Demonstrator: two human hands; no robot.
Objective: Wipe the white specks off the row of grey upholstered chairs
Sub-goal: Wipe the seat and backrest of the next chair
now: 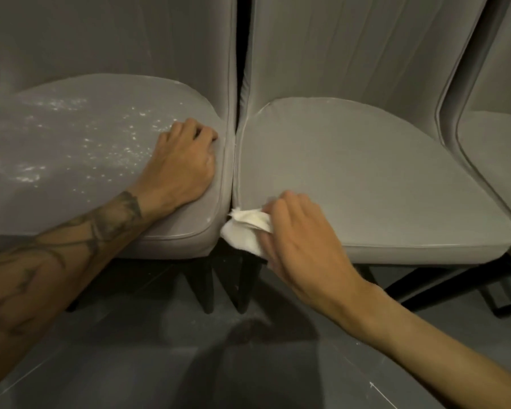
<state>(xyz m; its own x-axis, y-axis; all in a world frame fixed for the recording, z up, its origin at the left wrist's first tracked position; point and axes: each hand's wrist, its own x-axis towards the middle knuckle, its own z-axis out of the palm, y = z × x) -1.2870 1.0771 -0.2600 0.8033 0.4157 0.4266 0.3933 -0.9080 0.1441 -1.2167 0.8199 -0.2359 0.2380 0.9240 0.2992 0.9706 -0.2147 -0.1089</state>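
Note:
Two grey upholstered chairs stand side by side. The left chair's seat is scattered with white specks. The middle chair's seat looks clean. My left hand rests on the right edge of the left seat, its fingers curled down near the gap between the chairs. My right hand grips a crumpled white cloth at the front left corner of the middle seat, right by the gap.
A third grey chair shows at the right edge. Black chair legs stand below the seats on a dark grey floor with a few white flecks.

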